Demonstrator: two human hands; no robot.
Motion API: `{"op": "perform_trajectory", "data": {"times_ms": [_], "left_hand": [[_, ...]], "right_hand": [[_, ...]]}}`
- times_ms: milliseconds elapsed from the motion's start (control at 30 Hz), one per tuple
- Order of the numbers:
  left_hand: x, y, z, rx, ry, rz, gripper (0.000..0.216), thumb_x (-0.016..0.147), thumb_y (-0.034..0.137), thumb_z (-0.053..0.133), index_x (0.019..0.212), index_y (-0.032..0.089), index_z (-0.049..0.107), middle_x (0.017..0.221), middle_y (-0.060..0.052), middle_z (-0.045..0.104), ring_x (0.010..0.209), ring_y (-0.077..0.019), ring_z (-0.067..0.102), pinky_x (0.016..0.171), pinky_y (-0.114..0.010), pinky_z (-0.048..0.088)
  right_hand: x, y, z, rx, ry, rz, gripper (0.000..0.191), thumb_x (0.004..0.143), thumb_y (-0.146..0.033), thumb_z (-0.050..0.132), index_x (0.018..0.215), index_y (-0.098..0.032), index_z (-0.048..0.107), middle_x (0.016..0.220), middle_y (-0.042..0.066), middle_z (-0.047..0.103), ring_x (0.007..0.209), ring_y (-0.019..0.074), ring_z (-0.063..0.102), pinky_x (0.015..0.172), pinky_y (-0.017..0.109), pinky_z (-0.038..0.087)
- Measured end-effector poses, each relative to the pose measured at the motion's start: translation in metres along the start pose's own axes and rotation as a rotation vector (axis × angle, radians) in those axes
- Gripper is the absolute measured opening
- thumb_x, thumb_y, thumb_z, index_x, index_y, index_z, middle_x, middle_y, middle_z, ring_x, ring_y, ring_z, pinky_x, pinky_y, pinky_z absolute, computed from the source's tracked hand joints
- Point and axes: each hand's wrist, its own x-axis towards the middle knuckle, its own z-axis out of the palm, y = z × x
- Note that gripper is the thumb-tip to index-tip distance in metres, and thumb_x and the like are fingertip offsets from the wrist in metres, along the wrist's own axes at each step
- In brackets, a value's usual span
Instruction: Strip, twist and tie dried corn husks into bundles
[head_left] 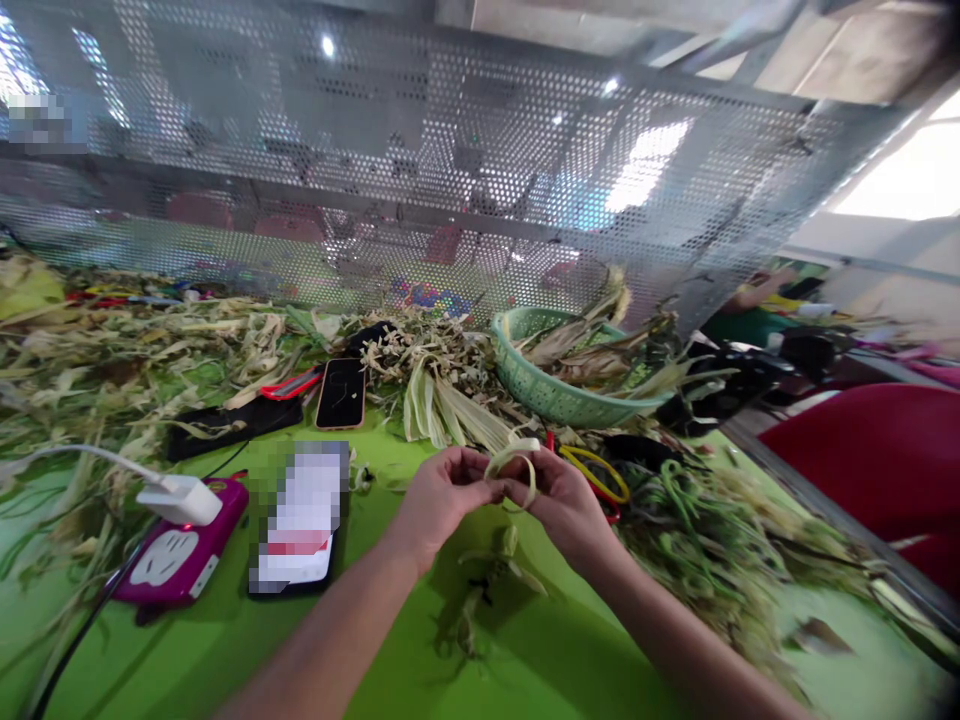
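Observation:
Between my two hands, over the green table, a pale strip of dried corn husk is bent into a loop. My left hand pinches one part of it with thumb and finger. On the other side my right hand grips the strip, its fingertips close to the left ones. Below the hands a small figure of husk pieces lies on the table, with dark bits at its middle. Just beyond my fingers rests a bundle of wide pale husks.
A green basket of husks stands behind my hands. Yellow-handled scissors and a heap of green fibres lie right. Leftward are a lit phone, a dark phone, a purple power strip and red-handled scissors. A perforated metal screen rises behind.

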Motion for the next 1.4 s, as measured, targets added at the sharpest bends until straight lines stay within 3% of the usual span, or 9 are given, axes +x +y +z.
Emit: {"op": "perform_trajectory", "data": {"times_ms": [200, 467, 800, 1000, 1200, 1400], "left_hand": [[0.004, -0.003, -0.001, -0.036, 0.052, -0.051, 0.021, 0.059, 0.017, 0.079, 0.074, 0.012, 0.065, 0.072, -0.002, 0.065, 0.063, -0.0111, 0.059, 0.070, -0.028, 0.051], [0.003, -0.001, -0.003, -0.093, 0.075, -0.146, 0.015, 0.061, 0.013, 0.073, 0.074, 0.012, 0.065, 0.072, -0.004, 0.066, 0.056, -0.0106, 0.060, 0.065, -0.026, 0.050], [0.001, 0.003, -0.002, 0.009, 0.008, -0.072, 0.010, 0.071, 0.014, 0.067, 0.080, 0.011, 0.067, 0.077, -0.005, 0.068, 0.065, -0.0118, 0.063, 0.070, -0.026, 0.050], [0.001, 0.000, -0.002, 0.095, -0.037, 0.017, 0.017, 0.066, 0.018, 0.074, 0.079, 0.012, 0.065, 0.077, -0.005, 0.067, 0.070, -0.0134, 0.063, 0.074, -0.028, 0.052], [0.002, 0.001, 0.000, -0.035, 0.031, -0.092, 0.013, 0.066, 0.013, 0.072, 0.073, 0.011, 0.061, 0.069, -0.005, 0.068, 0.061, -0.0131, 0.064, 0.069, -0.029, 0.054], [0.002, 0.001, -0.003, -0.107, 0.014, -0.170, 0.010, 0.067, 0.011, 0.070, 0.076, 0.010, 0.065, 0.072, -0.006, 0.071, 0.057, -0.0104, 0.064, 0.064, -0.023, 0.054]], "right_hand": [[0.002, 0.000, -0.004, -0.010, -0.043, -0.009, 0.025, 0.070, -0.038, 0.074, 0.076, -0.018, 0.060, 0.072, 0.001, 0.061, 0.067, 0.0155, 0.057, 0.063, 0.026, 0.048], [0.005, -0.011, -0.015, -0.299, -0.109, -0.220, 0.020, 0.078, -0.038, 0.070, 0.076, -0.018, 0.068, 0.077, 0.003, 0.061, 0.073, 0.0174, 0.059, 0.070, 0.028, 0.047], [0.008, -0.008, -0.018, -0.473, -0.113, -0.301, 0.022, 0.083, -0.037, 0.064, 0.073, -0.017, 0.066, 0.073, 0.004, 0.059, 0.069, 0.0170, 0.056, 0.063, 0.026, 0.043], [0.006, -0.009, -0.013, -0.408, -0.089, -0.189, 0.015, 0.083, -0.033, 0.064, 0.078, -0.019, 0.069, 0.074, 0.002, 0.059, 0.070, 0.0162, 0.057, 0.066, 0.026, 0.043], [0.004, -0.002, -0.013, -0.019, -0.088, -0.039, 0.017, 0.078, -0.032, 0.069, 0.086, -0.019, 0.062, 0.077, 0.000, 0.061, 0.067, 0.0141, 0.055, 0.062, 0.024, 0.045], [0.005, -0.003, -0.018, -0.157, -0.113, -0.125, 0.013, 0.079, -0.031, 0.069, 0.081, -0.019, 0.065, 0.077, 0.001, 0.061, 0.074, 0.0157, 0.057, 0.070, 0.026, 0.045]]}}
